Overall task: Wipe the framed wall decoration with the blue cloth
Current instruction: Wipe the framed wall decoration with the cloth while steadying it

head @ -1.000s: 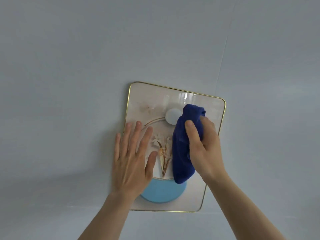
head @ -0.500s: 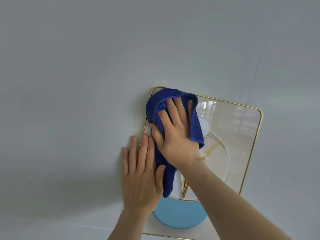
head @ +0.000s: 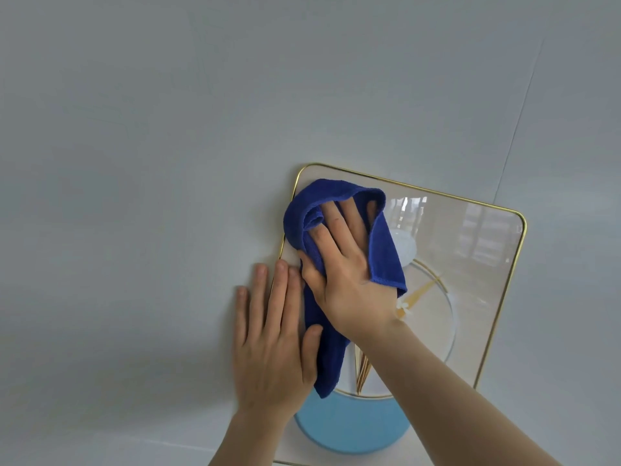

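Observation:
The framed wall decoration [head: 470, 264] hangs on the wall, glossy cream with a thin gold rim, a light blue disc at the bottom and gold stems. My right hand [head: 342, 274] presses the blue cloth [head: 383, 253] flat against its upper left corner, fingers wrapped in the folds. The cloth's tail hangs down past my wrist. My left hand [head: 272, 344] lies flat with fingers together over the frame's left edge, half on the wall, holding nothing.
A plain pale grey wall [head: 151, 163] surrounds the frame. A thin vertical seam [head: 517, 122] runs down the wall above the frame's right side. Window reflections show in the glossy upper right of the decoration.
My right hand carried the cloth from the frame's middle right to its upper left corner and flattened on it. The left hand stayed on the left edge. The view shifted left.

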`<state>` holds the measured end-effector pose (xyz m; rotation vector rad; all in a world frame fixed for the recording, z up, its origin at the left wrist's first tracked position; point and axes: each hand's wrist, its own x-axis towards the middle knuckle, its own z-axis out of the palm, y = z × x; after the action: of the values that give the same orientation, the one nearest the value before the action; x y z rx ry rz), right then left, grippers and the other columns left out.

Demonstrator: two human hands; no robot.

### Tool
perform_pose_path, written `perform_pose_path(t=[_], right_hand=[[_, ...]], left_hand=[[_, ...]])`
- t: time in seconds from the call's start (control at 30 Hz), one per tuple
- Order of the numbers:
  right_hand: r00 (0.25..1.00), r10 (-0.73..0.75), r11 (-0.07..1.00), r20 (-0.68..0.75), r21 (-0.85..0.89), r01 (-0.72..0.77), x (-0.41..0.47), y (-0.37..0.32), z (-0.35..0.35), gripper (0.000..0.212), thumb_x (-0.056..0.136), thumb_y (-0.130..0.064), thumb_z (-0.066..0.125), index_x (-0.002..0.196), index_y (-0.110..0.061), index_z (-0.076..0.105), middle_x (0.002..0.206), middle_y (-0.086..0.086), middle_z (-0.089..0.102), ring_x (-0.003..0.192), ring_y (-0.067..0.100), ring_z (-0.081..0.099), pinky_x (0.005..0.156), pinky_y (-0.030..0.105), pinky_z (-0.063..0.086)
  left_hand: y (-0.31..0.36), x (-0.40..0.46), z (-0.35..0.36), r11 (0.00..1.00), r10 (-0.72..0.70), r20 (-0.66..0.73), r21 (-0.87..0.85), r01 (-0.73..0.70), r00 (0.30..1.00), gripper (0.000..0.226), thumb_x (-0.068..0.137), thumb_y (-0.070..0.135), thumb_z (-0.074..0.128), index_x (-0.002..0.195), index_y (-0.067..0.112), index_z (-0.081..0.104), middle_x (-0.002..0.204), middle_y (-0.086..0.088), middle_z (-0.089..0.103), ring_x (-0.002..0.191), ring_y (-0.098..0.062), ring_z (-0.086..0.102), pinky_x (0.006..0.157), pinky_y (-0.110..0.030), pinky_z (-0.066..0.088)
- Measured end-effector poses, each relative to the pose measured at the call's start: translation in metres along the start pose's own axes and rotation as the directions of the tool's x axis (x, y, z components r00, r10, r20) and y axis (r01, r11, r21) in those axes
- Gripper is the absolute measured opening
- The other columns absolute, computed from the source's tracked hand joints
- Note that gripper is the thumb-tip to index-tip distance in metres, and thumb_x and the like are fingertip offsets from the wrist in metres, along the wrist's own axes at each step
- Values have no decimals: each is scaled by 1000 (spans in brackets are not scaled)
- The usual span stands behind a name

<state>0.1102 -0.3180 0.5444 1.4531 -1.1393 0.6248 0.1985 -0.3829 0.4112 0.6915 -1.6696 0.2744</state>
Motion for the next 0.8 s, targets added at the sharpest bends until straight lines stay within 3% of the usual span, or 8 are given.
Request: perform_pose_path(t=[0.2, 0.5, 0.7, 0.8], right_hand=[[1000, -11, 1000, 14, 5, 11, -4, 3, -2, 33, 107, -32, 51, 129, -12, 65, 148, 8, 57, 145, 31, 47, 125, 61, 24], [1000, 22, 1000, 6, -14, -21, -6, 2, -4, 31, 105, -31, 56, 128, -13, 65, 151, 7, 56, 148, 31, 43, 131, 55, 9], [996, 88, 996, 13, -34, -87, -14, 3, -5, 36, 108, -39, 47, 135, -18, 58, 154, 5, 52, 153, 31, 37, 129, 63, 2], [992, 126, 991, -2, -52, -126, -19, 3, -7, 35, 108, -42, 45, 134, -21, 56, 154, 4, 52, 153, 31, 37, 128, 61, -5]], left_hand=[[-4, 0, -3, 999, 25, 15, 29, -25, 1000, 65, 109, 44, 19, 166, 13, 14, 172, -7, 21, 160, -31, 20, 129, -53, 20], [-10, -1, -6, 996, 60, 15, 62, -61, 998, 65, 109, 45, 20, 166, 14, 13, 172, -6, 20, 160, -31, 21, 129, -51, 20], [-10, -1, -6, 996, 54, 13, 66, -55, 998, 65, 109, 45, 21, 165, 13, 16, 172, -7, 20, 160, -31, 21, 130, -51, 19], [-10, -1, -5, 996, 53, 15, 65, -54, 998, 66, 108, 46, 22, 165, 14, 15, 173, -6, 18, 161, -30, 18, 131, -49, 16]])
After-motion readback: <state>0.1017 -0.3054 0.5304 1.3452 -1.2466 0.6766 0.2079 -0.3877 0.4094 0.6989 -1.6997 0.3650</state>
